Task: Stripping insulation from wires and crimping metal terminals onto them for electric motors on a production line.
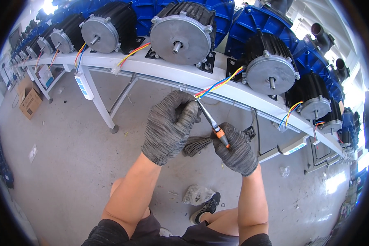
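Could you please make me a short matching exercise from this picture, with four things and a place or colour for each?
1. Hand tool
2. Cardboard box
3. Clear plastic bag
4. Wires by the tool's tip

A. Beside the black shoe
B. Red, blue and yellow
C. Held in the right hand
D. Near the picture's left edge

Pairs: 1-C, 2-D, 3-A, 4-B

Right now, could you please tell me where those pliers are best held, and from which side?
Probably by the orange handle, from the lower right: the pliers slant up and left, narrow metal nose at the wires, so the handle end lies toward the right hand, which grips it.
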A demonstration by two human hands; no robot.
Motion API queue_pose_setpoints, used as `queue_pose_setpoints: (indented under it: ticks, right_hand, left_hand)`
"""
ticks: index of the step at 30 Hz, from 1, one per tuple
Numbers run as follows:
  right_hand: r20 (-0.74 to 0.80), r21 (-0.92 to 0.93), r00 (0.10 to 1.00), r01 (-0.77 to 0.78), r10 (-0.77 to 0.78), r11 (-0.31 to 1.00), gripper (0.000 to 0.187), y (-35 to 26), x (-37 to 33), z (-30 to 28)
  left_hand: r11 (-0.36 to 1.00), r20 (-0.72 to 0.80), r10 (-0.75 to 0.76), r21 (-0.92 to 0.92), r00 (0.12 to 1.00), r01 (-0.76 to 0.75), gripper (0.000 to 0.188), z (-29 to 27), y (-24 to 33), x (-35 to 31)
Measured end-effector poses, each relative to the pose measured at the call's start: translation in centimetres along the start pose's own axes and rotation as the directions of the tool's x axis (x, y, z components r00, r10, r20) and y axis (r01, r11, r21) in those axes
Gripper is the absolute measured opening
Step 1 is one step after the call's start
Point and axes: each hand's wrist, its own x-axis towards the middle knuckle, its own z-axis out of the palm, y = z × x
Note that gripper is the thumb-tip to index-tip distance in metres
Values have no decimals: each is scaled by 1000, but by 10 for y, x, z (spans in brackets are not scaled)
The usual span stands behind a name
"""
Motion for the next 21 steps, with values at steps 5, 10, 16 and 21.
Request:
queue_pose_setpoints:
  ticks: [5,10,16,21]
  right_hand:
    - [33,83,999,33,-36,996,18,-3,-2,-3]
    - [36,-31,999,32,-31,999,15,-23,0,-9]
    - [-10,-111,998,54,-55,992,11,-19,-4,-7]
    - [-34,-92,999,30,-33,995,11,-14,-7,-3]
  left_hand:
    - [956,-30,139,264,990,-126,8,0,-9,2]
    - [821,-40,308,516,951,-244,7,1,-9,1]
    - [745,-31,425,580,905,-330,10,2,-13,3]
    - [805,-29,353,519,935,-287,10,1,-10,2]
